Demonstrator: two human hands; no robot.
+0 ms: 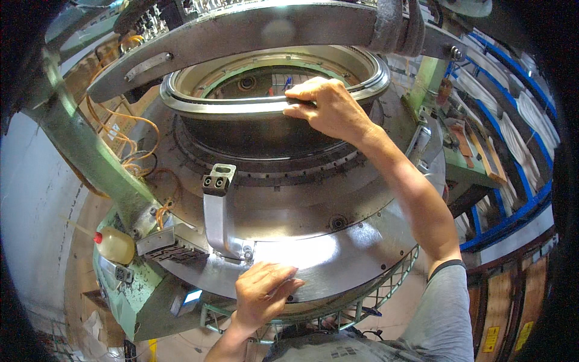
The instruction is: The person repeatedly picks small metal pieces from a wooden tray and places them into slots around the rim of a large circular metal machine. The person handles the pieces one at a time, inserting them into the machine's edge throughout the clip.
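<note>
1. Nearest: grey sleeve (443, 301) on right arm, near right.
2. Left hand (263, 294) at near edge of broad metal disc (356, 244); thumb and forefinger apart.
3. Right hand (332, 110) farther off: thumb and fingers pinched on near rim of metal ring (241, 107), raised at disc's middle.
4. Upright bracket (217, 214) left of centre; cream bottle (117, 246) farther left, red-capped.

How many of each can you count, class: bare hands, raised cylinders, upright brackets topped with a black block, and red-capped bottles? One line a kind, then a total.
Left hand and right hand: 2
Cylinder: 1
Bracket: 1
Bottle: 1
Total: 5
</note>
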